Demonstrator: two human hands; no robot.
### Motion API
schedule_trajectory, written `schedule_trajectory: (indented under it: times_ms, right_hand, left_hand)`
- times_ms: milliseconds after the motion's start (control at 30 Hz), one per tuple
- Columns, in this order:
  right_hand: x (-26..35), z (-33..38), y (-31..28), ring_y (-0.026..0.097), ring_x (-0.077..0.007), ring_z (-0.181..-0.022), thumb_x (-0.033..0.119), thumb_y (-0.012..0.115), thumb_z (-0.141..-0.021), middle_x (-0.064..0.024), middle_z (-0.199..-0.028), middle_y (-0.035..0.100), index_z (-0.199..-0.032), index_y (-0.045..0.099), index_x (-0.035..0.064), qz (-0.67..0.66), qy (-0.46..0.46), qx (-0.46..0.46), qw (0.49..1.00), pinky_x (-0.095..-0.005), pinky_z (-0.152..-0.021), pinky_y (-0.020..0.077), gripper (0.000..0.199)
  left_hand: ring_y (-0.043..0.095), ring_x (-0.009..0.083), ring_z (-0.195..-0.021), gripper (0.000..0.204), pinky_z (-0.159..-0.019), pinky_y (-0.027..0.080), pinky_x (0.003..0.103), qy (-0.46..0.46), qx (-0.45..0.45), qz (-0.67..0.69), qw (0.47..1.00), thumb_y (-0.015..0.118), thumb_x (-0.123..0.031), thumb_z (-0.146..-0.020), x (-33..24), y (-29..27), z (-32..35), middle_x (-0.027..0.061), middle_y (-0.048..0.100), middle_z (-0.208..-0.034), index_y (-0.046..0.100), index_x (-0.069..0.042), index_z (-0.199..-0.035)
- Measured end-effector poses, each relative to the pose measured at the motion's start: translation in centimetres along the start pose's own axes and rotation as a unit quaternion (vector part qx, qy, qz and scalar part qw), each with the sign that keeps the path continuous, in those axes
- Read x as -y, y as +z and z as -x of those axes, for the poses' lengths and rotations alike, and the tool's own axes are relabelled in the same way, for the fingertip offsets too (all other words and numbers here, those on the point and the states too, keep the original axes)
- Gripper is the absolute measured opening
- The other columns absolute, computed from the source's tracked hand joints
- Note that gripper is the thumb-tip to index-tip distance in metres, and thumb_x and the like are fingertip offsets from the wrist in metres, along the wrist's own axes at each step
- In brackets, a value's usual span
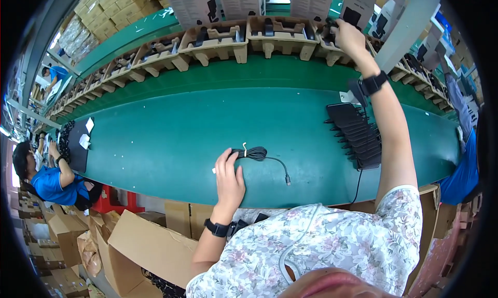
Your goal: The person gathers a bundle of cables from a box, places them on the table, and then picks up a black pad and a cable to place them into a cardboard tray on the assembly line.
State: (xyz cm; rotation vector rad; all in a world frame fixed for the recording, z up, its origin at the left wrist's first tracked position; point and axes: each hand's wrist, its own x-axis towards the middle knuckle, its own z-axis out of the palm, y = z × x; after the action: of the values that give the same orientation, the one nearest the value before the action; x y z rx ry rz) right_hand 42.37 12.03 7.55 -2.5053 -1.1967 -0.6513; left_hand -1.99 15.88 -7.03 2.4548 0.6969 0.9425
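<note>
Left hand (pixel 229 183), fingers loosely parted, meets the coiled black cable (pixel 254 153) mid-table, long axis nine-to-three, plug pointing near six; right hand (pixel 350 38), one o'clock, reaches a brown moulded tray (pixel 329 51), grip unclear.

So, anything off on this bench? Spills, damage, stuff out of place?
No spill or damage visible. Small white specks dot the green tabletop, like stray debris. The tied cable at the left hand has its plug end trailing outside the coil, untidy but possibly normal.
</note>
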Motion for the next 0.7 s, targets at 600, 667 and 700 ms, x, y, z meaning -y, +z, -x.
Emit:
schedule_trajectory:
  times_ms: [600, 667, 700]
  right_hand:
    - [-3.6, -10.2, 11.6, 0.061, -0.0383, -0.088, 0.014, 0.047, -0.08, -0.0217, -0.098, 0.062, -0.094, 0.064, 0.0006, -0.053, 0.139, 0.337, 0.93, -0.045, -0.072, 0.0502, 0.025]
    - [-11.7, -12.9, 14.3, 0.06, -0.0397, -0.082, 0.01, 0.051, -0.08, -0.0228, -0.094, 0.062, -0.099, 0.061, -0.0007, 0.054, 0.056, 0.221, 0.972, -0.0454, -0.07, 0.0491, 0.024]
    - [-14.5, -12.6, 15.4, 0.06, -0.0403, -0.078, 0.008, 0.052, -0.08, -0.0234, -0.092, 0.062, -0.101, 0.06, -0.0013, 0.107, 0.011, 0.17, 0.98, -0.0456, -0.07, 0.0485, 0.024]
  left_hand:
    - [0.045, 0.0351, -0.11, 0.032, -0.092, 0.038, 0.043, -0.049, 0.023, -0.019, 0.998, 0.054, 0.004, -0.076, 2.1, -1.1, 0.5, 0.0159, 0.049, -0.119, 0.053, -0.002, -0.107]
    - [0.045, 0.035, -0.11, 0.032, -0.092, 0.038, 0.043, -0.029, 0.032, 0.003, 0.999, 0.054, 0.005, -0.076, 2.2, -0.5, -0.2, 0.0159, 0.049, -0.119, 0.053, -0.002, -0.107]
    - [0.045, 0.035, -0.11, 0.032, -0.092, 0.037, 0.043, -0.027, 0.032, 0.008, 0.999, 0.054, 0.004, -0.077, 2.4, -0.4, -0.4, 0.0158, 0.049, -0.119, 0.053, -0.002, -0.108]
